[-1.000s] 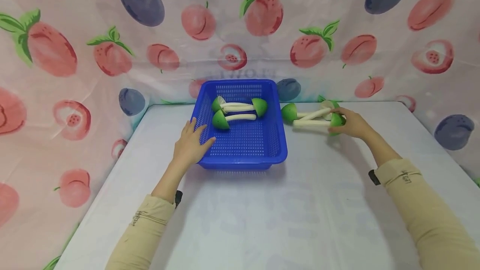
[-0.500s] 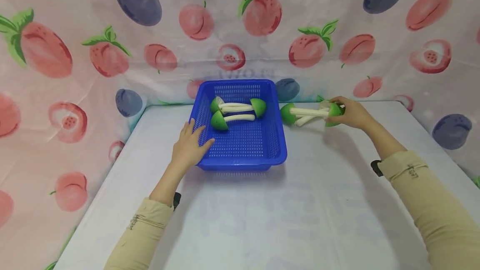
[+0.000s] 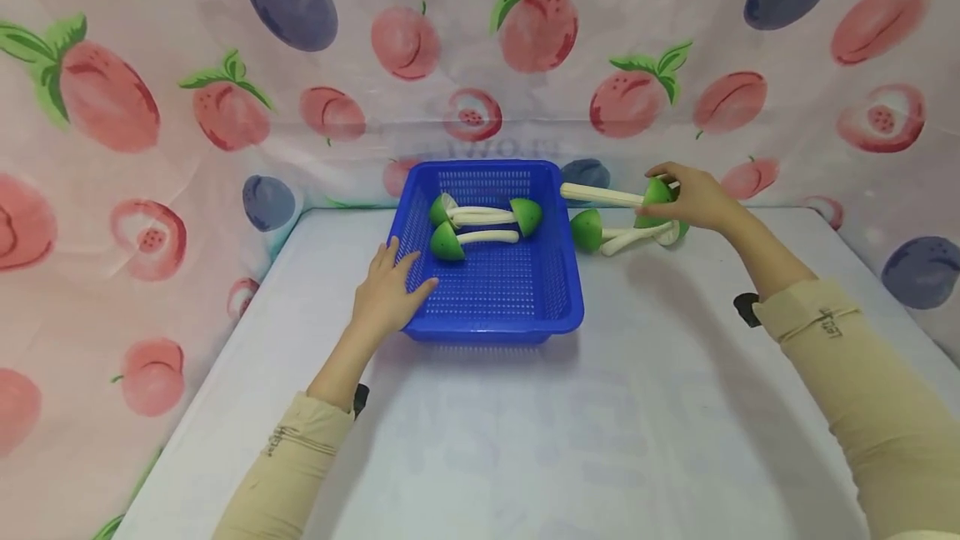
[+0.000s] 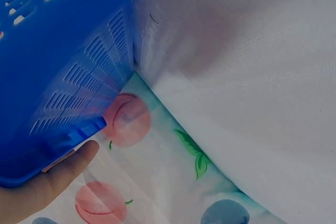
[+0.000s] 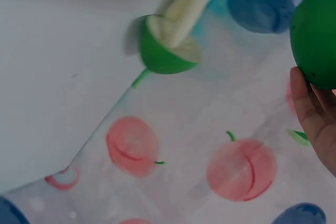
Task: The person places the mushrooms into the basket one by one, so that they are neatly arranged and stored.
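Fingers of my right hand grip the green cap of a toy mushroom, raised above the table with its pale stem pointing left. In the right wrist view, its round green cap sits against my fingertips. Below it, other green-capped mushrooms lie on the table with stems crossed, partly behind the right hand. My left hand rests with spread, fairly straight fingers on the left rim of a blue plastic basket. Three mushrooms lie inside the basket towards its back.
A white-covered table carries everything. Behind it hangs a fruit-printed cloth, which also runs down the left side. The basket's right rim stands close beside the mushrooms on the table.
My right hand has lifted one mushroom up off the others, its stem now near the basket's back right corner. The left hand stays at the basket rim.
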`<action>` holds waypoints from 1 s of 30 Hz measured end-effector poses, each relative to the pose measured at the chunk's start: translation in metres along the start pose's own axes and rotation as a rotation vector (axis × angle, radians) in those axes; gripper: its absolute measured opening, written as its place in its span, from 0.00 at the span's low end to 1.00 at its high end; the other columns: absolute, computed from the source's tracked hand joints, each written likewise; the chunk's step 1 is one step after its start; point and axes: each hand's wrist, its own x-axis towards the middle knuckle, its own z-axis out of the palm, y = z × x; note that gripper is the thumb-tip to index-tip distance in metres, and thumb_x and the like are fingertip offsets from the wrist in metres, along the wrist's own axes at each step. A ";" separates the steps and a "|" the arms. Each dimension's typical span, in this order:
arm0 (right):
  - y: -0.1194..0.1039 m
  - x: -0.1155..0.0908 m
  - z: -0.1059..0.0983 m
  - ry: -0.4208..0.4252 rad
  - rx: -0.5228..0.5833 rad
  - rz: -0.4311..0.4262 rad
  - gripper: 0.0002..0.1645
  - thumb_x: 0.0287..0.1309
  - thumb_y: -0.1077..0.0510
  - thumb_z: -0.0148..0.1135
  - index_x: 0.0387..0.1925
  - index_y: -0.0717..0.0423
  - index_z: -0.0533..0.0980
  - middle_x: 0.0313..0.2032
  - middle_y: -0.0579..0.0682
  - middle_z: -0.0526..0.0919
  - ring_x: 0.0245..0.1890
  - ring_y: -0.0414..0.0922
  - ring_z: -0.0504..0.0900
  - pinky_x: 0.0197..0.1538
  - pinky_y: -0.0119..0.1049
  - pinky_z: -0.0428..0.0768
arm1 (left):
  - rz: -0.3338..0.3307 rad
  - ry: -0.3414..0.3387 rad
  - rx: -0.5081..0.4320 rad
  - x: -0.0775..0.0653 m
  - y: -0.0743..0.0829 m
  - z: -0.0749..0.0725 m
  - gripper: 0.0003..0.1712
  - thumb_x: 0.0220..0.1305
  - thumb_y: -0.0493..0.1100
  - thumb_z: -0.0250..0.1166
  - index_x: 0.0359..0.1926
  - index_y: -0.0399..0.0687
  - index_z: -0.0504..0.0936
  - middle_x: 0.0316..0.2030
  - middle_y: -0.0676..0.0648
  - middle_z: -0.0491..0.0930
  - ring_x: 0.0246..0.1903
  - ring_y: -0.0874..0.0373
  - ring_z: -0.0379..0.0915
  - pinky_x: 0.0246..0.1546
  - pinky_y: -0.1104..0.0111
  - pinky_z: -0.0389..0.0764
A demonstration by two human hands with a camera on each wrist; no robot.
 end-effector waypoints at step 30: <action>-0.096 0.054 0.041 -0.104 -0.003 -0.151 0.38 0.53 0.52 0.66 0.60 0.68 0.64 0.60 0.69 0.68 0.62 0.63 0.66 0.63 0.55 0.67 | -0.009 0.012 0.002 0.001 0.000 0.000 0.37 0.66 0.61 0.52 0.68 0.44 0.63 0.74 0.37 0.43 0.74 0.42 0.34 0.59 0.36 0.61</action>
